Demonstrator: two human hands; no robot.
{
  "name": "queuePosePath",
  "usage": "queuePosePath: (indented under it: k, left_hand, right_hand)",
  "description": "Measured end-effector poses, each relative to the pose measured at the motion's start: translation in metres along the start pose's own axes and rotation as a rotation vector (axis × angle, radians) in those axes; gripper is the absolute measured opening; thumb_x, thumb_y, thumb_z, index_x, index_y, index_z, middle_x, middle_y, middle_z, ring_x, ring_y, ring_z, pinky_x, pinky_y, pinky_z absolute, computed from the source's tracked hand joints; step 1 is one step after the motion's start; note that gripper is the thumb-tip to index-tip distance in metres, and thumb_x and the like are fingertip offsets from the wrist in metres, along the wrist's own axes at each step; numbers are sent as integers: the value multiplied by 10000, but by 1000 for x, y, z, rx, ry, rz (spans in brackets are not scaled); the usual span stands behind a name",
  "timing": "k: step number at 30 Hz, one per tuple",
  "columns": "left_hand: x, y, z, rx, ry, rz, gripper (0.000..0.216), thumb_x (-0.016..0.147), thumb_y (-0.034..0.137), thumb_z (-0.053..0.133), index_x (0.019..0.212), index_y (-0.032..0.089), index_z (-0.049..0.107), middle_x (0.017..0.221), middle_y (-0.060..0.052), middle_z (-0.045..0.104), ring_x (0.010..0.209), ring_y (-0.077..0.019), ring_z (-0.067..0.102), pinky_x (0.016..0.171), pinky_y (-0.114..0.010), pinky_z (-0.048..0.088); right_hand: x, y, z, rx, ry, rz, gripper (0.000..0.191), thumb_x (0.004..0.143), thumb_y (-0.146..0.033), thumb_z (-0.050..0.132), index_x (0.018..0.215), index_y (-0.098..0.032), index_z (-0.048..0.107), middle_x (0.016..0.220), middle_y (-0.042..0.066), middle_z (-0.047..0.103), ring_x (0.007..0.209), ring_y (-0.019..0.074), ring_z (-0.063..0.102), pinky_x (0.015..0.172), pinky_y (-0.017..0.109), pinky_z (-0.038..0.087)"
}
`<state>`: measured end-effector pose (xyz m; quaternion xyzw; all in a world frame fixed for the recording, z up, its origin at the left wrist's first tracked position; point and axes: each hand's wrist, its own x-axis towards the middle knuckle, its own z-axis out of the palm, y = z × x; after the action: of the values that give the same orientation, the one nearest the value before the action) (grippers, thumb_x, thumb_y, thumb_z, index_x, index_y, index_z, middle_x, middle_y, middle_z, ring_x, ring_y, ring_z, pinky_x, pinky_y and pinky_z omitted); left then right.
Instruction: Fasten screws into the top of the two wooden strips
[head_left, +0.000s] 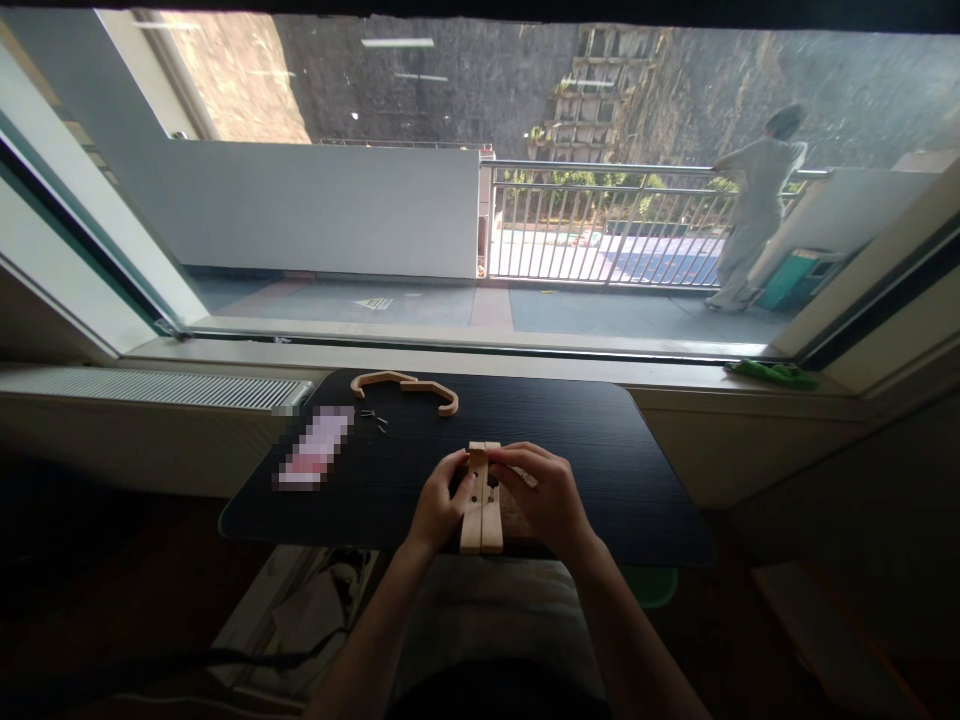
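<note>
A pale wooden piece point(481, 525), two narrow strips side by side with dark holes along them, stands near the table's front edge. My left hand point(441, 503) grips its left side, the thumb lying against the wood. From the right, my right hand point(546, 492) is closed on the piece's upper part, fingertips at its top. Whether a small part is also pinched there is hidden. Beneath my right hand shows a brownish surface, partly covered. Farther back lie two curved wooden pieces point(442, 393), end to end, and several small screws point(376, 419).
The dark table point(600, 450) stands against the window sill. A pixelated pinkish sheet point(319, 447) lies on its left side. A radiator point(187, 388) is at the left, a green cloth-like thing point(772, 374) on the sill. Outside the glass, a person point(754, 210) leans on a railing.
</note>
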<state>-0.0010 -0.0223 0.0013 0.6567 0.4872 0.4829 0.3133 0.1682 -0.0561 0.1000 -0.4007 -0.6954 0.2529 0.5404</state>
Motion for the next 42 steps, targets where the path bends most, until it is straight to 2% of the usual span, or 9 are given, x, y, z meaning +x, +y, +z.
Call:
queuePosePath:
  k: [9,21,24,30,35,42]
  left_hand:
    - [0,-3,1,5,4,-5,315,852,266,592,1148,174,646,1158,-108,702,1107,-245,656,995,-397,513]
    - [0,-5,1,-16,-6,-13,330,848,235,583,1170,180,634,1209,-110,676,1150,-249,630,1037,-409,478]
    - [1,-7,2,-61,-13,-39,344,846,229,591,1185,188,631,1231,-102,669,1172,-252,614,1061,-422,453]
    - [6,-15,12,-265,-15,-224,381,820,159,586,1197,169,642,1284,-108,657,1242,-260,577,1121,-415,392]
    - [4,-18,20,-321,33,-226,381,845,151,556,1215,177,645,1358,-99,624,1301,-250,543,1156,-405,360]
    - [2,-14,19,-347,53,-209,459,830,140,576,1285,174,621,1409,-92,595,1345,-249,512,1174,-386,349]
  right_hand:
    - [0,1,2,-28,37,-30,133,860,-192,684,947,-265,754,894,36,738,810,192,684,754,328,563]
    - [-1,5,4,-2,100,-43,90,860,-175,667,897,-241,717,872,26,716,781,175,670,708,297,545]
    - [-2,5,5,2,135,-39,70,864,-189,658,881,-232,712,886,36,723,790,181,682,716,308,554]
    - [-4,7,8,-6,146,-61,82,876,-194,634,902,-226,705,884,39,751,793,189,702,722,316,562]
    - [-6,9,8,-13,156,-69,63,875,-196,640,890,-228,692,850,33,740,765,188,691,686,311,550]
    - [-8,12,11,-29,162,-89,61,890,-192,623,904,-225,673,859,38,729,756,181,680,677,311,544]
